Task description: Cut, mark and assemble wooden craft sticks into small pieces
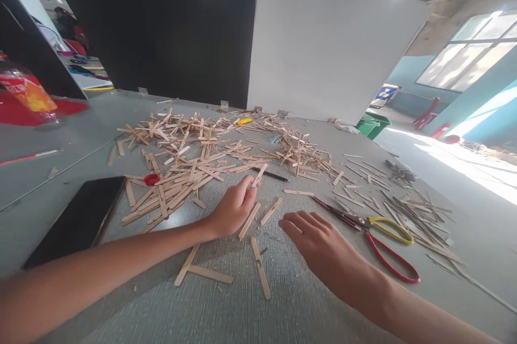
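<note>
My left hand pinches a wooden craft stick between thumb and fingers, its far end pointing up and away. Below that hand lie two loose sticks, one at its fingertips and another a little right. My right hand is palm down over the table with its fingers extended, and no object shows in it. Between my forearms rests a stick with a notch or crack near its middle. Scissors with one yellow and one red handle lie just right of my right hand, blades toward the pile.
A wide heap of craft sticks spreads behind my hands, with a black pen and red cap among it. A dark flat slab lies left, a bottle beyond. Thin strips are scattered right. Upright panels stand behind.
</note>
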Tool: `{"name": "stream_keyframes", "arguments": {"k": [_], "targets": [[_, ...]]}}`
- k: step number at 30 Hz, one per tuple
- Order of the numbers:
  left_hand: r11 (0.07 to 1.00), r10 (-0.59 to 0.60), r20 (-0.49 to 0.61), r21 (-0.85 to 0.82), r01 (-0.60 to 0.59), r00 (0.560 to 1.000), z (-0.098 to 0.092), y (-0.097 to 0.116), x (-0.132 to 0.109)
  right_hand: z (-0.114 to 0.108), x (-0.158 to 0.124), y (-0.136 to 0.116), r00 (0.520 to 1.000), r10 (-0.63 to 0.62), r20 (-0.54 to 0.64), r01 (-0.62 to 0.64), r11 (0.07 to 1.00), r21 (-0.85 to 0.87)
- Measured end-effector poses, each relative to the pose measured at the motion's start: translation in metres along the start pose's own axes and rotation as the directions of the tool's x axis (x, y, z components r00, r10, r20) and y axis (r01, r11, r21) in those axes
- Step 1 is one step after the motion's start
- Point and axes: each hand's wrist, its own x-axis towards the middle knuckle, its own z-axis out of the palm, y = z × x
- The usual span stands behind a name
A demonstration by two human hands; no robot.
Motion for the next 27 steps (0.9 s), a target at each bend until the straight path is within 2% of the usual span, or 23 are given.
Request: {"name": "stream_keyframes", "arguments": {"k": [5, 9, 14, 21, 24, 27], "targets": [[1.000, 0.021, -0.002, 0.012, -0.021, 1.000, 0.001, -0.004, 0.001, 0.033, 0.027, 0.014, 0.997, -0.002, -0.078, -0.012, 0.984, -0.176], [0.999, 0.022, -0.015, 0.024, -0.022, 1.000, 0.003, -0.006, 0.002, 0.052, 0.030, 0.026, 0.994, -0.020, -0.111, 0.001, 0.985, -0.173], [1.000, 0.019, 0.009, 0.015, -0.019, 1.000, 0.004, -0.004, 0.003, 0.055, 0.026, 0.033, 0.990, 0.054, -0.131, -0.067, 0.993, -0.095], [0.999, 0.036, 0.010, 0.029, -0.036, 0.999, 0.003, -0.001, 0.003, 0.052, 0.027, 0.028, 0.984, 0.114, -0.135, -0.125, 0.989, -0.074], [0.999, 0.037, 0.002, 0.033, -0.037, 0.999, 0.003, -0.001, 0.003, 0.058, 0.024, 0.027, 0.967, 0.184, -0.177, -0.180, 0.983, 0.038], [0.998, 0.046, 0.001, 0.032, -0.046, 0.999, 0.003, -0.002, 0.002, 0.064, 0.020, 0.027, 0.911, 0.294, -0.289, -0.217, 0.938, 0.272]]}}
